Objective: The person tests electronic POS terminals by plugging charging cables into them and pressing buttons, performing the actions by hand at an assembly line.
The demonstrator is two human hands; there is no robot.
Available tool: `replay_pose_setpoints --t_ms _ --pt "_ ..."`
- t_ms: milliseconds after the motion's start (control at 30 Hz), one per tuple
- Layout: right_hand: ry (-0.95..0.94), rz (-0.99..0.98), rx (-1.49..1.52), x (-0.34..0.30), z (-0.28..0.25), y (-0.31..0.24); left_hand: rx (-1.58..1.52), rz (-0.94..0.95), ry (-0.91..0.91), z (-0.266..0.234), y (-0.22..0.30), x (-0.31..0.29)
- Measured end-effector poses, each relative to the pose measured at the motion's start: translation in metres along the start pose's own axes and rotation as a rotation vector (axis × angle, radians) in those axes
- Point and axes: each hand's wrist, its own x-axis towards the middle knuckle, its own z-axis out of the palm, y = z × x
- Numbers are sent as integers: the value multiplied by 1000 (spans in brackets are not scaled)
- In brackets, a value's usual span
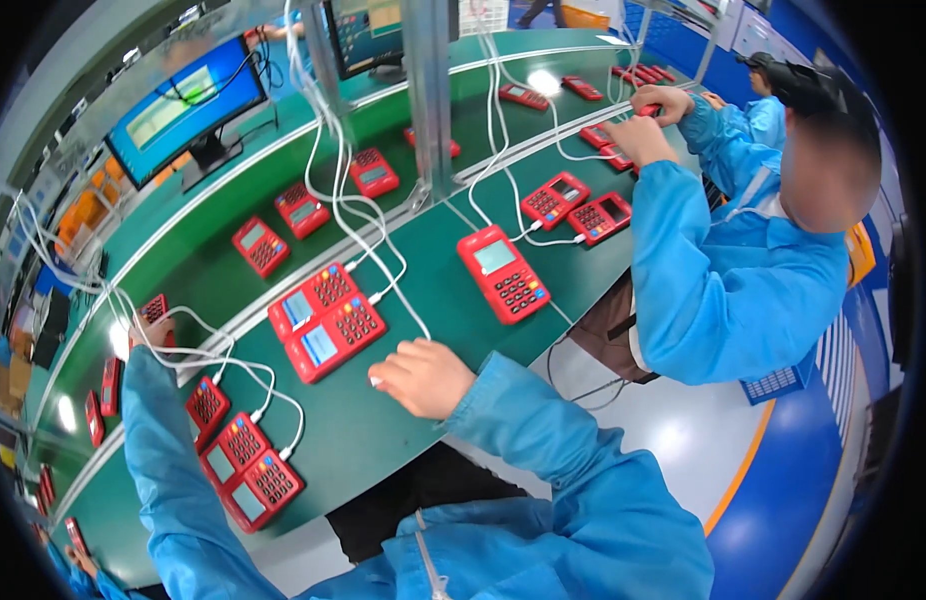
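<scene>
My right hand point(423, 378) is closed in a pinch over the green bench, a white cable plug point(375, 381) poking out of its fingers. Just beyond it lie two red card payment terminals point(328, 322) side by side, screens lit, with white cables plugged in. My left hand point(149, 332) reaches to the far left, its fingers around a red card terminal point(155, 306); loose white cables partly cover them. By my left forearm, more red terminals point(251, 470) are cabled. A single larger-looking terminal point(503, 274) with a lit screen lies right of centre.
A metal post point(426, 100) rises from the bench, with white cables point(328, 110) hanging beside it. On the far strip lie several terminals point(260, 246), with a monitor point(188, 108) behind. To my right a co-worker in a blue jacket point(733, 280) handles a red terminal.
</scene>
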Motion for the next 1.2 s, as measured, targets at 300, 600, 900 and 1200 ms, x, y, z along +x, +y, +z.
replay_pose_setpoints --t_ms 300,600,900,1200 --pt "-143 155 10 -12 -9 9 -963 -290 1177 2 106 -59" --pt "-141 134 30 5 -13 9 495 1171 -101 -20 340 -156" --pt "-48 140 -6 4 -3 6 1025 1228 -159 81 320 -97" --pt "135 244 -25 1 -17 16 -29 1187 -385 2 394 -176"
